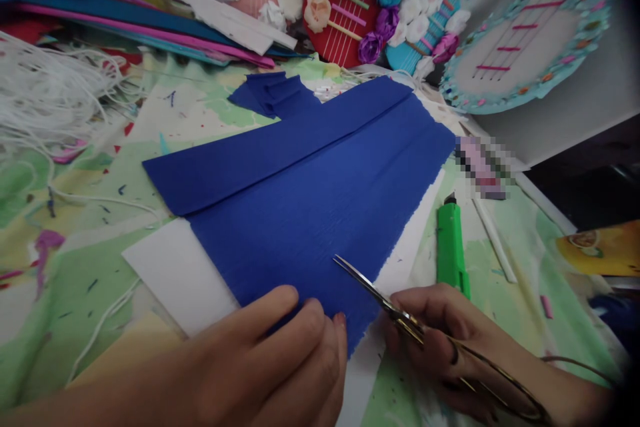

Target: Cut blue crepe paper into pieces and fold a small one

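Observation:
A wide sheet of dark blue crepe paper (pixel 310 213) lies across the table, its far long edge folded over in a strip. Under it, white card (pixel 183 273) shows at the left and right sides. My left hand (pixel 280 353) rests on the near end of the blue paper, fingers together and bent, the fingertips partly hidden. In my right hand (pixel 440 340) is a pair of gold-handled scissors (pixel 373 290), blades nearly closed and pointing up-left over the paper. A smaller folded piece of blue crepe paper (pixel 275 93) lies beyond the sheet.
A green utility knife (pixel 451 247) and a white stick (pixel 494 240) lie at right. White cord (pixel 60 87) is heaped at left. Guitar-shaped decorations with paper flowers (pixel 345 13) and a round blue-edged one (pixel 525 33) stand behind. Scraps dot the patterned tablecloth (pixel 100 233).

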